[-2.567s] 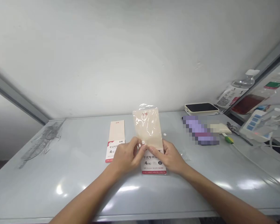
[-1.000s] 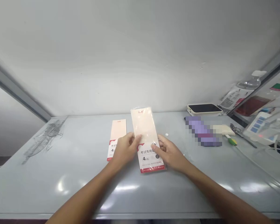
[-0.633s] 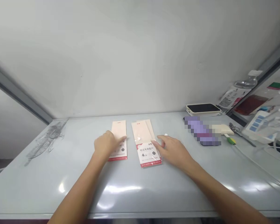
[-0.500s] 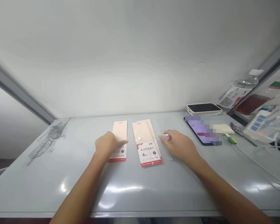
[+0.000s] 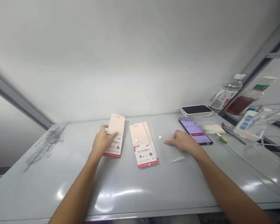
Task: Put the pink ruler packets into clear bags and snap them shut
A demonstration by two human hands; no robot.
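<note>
My left hand (image 5: 102,140) grips a pink and white card packet (image 5: 117,126) by its left side, thumb across the front. The packet has a red bottom strip and printed characters, and it is tilted up a little from the table. In the middle lie similar packets (image 5: 146,155) in clear film, overlapping, the front one marked with a 4. To their right is a flat clear plastic bag (image 5: 169,154) with a white round dot (image 5: 160,137) near its top. My right hand (image 5: 183,141) is closed at its upper right edge, thumb over the film; its other fingertips are partly hidden.
A phone with a lit screen (image 5: 197,134) lies right of my right hand. Behind it are a dark-screened phone (image 5: 197,109) and a clear bottle (image 5: 227,93). A white cable (image 5: 245,165) with a green-yellow plug runs along the right. A grey wall closes the back.
The left packet is now tilted up in my left hand. The clear bag has shifted right with my right hand, away from the middle packets. The view has turned slightly.
</note>
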